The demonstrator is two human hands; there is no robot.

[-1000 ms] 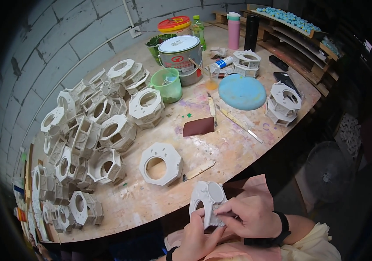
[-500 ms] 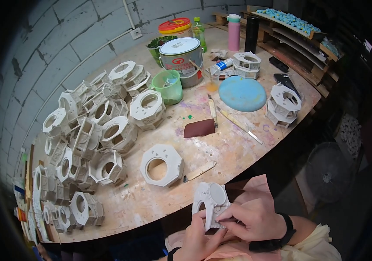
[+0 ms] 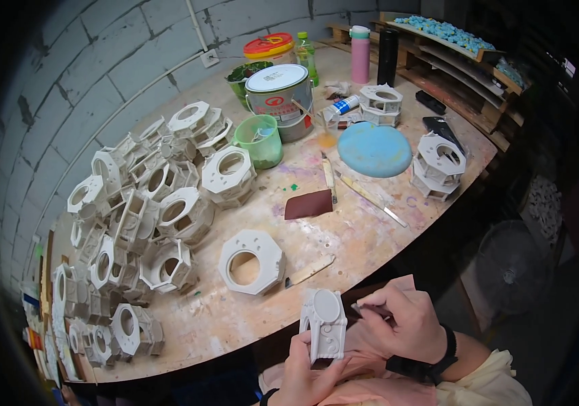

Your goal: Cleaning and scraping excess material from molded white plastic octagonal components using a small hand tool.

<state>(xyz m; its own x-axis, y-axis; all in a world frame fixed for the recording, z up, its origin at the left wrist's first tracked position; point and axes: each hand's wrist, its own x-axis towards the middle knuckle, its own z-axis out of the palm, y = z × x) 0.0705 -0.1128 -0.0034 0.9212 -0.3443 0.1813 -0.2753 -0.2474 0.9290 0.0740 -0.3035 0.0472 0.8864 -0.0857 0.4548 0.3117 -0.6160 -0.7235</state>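
My left hand (image 3: pixel 306 371) grips a white cast ornament (image 3: pixel 331 330) by its lower end, over my lap. The casting has an oval disc on top, scroll relief on the side facing me and an arched opening on its left. To its right, a little apart from it, my right hand (image 3: pixel 404 318) is closed in a pinch. A small dark piece shows between those fingers, with a pale tip toward the casting; its kind is not clear. On the near table edge lies a white octagonal casting (image 3: pixel 260 245) with a round hole, beside a pale-handled knife (image 3: pixel 311 269).
Many similar white castings (image 3: pixel 184 211) are heaped on the left of the table (image 3: pixel 235 331). Around the middle lie a maroon sheet (image 3: pixel 308 205), slim tools (image 3: pixel 371 196) and a blue disc (image 3: pixel 374 150). Behind stand a green cup (image 3: pixel 260 143), a metal bucket (image 3: pixel 278 101) and bottles (image 3: pixel 360 57).
My right hand has lifted off the casting and moved up and to the right. The casting has turned slightly in my left hand, showing more of its scrolled side.
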